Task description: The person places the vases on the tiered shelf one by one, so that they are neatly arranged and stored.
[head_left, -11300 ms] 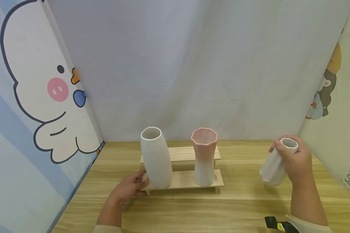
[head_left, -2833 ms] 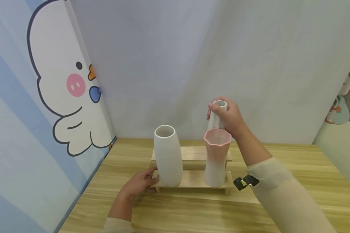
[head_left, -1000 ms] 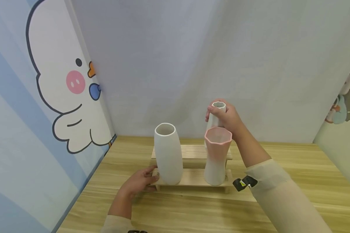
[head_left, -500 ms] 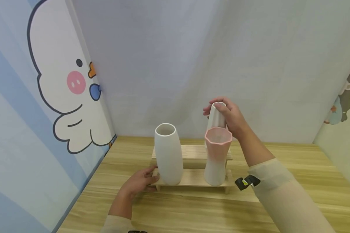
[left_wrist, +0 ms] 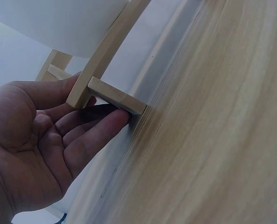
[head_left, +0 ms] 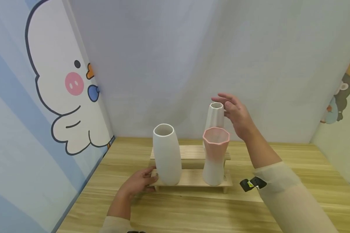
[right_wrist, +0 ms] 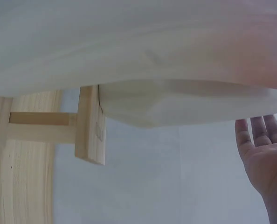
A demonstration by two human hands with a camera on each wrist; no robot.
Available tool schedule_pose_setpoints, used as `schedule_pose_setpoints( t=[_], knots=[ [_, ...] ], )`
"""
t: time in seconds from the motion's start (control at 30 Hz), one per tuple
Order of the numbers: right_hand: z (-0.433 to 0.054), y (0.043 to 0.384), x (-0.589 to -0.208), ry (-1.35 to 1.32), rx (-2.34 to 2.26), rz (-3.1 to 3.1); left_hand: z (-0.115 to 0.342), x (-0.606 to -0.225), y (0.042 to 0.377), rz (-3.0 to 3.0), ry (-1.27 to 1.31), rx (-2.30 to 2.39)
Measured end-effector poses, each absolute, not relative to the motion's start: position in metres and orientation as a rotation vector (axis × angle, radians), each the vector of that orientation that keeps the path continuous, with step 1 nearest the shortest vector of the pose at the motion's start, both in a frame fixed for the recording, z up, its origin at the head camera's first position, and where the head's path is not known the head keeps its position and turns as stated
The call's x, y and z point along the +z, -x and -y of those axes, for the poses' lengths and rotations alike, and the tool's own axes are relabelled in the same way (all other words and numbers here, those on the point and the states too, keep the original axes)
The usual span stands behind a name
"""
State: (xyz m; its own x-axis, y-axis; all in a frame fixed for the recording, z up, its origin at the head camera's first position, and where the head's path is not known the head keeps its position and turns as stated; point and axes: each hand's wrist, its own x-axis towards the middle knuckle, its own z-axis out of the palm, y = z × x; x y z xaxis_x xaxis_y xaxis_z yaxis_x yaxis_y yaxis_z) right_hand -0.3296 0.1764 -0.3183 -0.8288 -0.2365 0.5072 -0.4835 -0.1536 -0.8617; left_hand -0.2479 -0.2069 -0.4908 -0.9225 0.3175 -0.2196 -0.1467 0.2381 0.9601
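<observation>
A two-step wooden stand (head_left: 191, 177) carries three upright vases. My left hand (head_left: 135, 183) holds the stand's left end; in the left wrist view its thumb lies at the plank (left_wrist: 101, 56) and a fingertip reaches the short leg (left_wrist: 115, 95). On the lower step stand a tall smooth white vase (head_left: 167, 158) at left and a pink-and-white flared vase (head_left: 215, 152) at right. Behind the pink one, a white ribbed vase (head_left: 215, 116) rests on the upper step, its lower part hidden. My right hand (head_left: 237, 113) is beside its rim, fingers spread, holding nothing.
The stand sits on a wood-grain table (head_left: 192, 213). Close behind rises a pale grey curtain (head_left: 169, 64). A cartoon-printed panel (head_left: 46, 87) borders the left side, a pale green one (head_left: 336, 139) the right. A black strap (head_left: 253, 183) is at the right sleeve.
My right hand first carried the ribbed vase from the right onto the upper step. It has since loosened its fingers and drawn off rightward. The left hand stays at the stand.
</observation>
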Motion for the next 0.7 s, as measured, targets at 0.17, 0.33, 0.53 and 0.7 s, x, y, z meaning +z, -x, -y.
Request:
schedule_pose_setpoints(
  t=[0.17, 0.33, 0.53, 0.7],
  knots=[
    [-0.187, 0.325, -0.322, -0.845, 2.110, 1.887, 0.206, -0.490, 0.247, -2.165, -0.145, 1.722],
    [-0.198, 0.318, -0.327, -0.844, 2.099, 1.853, 0.207, -0.491, 0.247, -2.168, -0.149, 1.718],
    [-0.211, 0.305, -0.338, -0.928, 1.990, 1.835, 0.207, -0.490, 0.247, -2.174, -0.144, 1.709],
    [-0.221, 0.293, -0.350, -0.954, 1.922, 1.819, 0.206, -0.489, 0.247, -2.170, -0.139, 1.708]
  ],
)
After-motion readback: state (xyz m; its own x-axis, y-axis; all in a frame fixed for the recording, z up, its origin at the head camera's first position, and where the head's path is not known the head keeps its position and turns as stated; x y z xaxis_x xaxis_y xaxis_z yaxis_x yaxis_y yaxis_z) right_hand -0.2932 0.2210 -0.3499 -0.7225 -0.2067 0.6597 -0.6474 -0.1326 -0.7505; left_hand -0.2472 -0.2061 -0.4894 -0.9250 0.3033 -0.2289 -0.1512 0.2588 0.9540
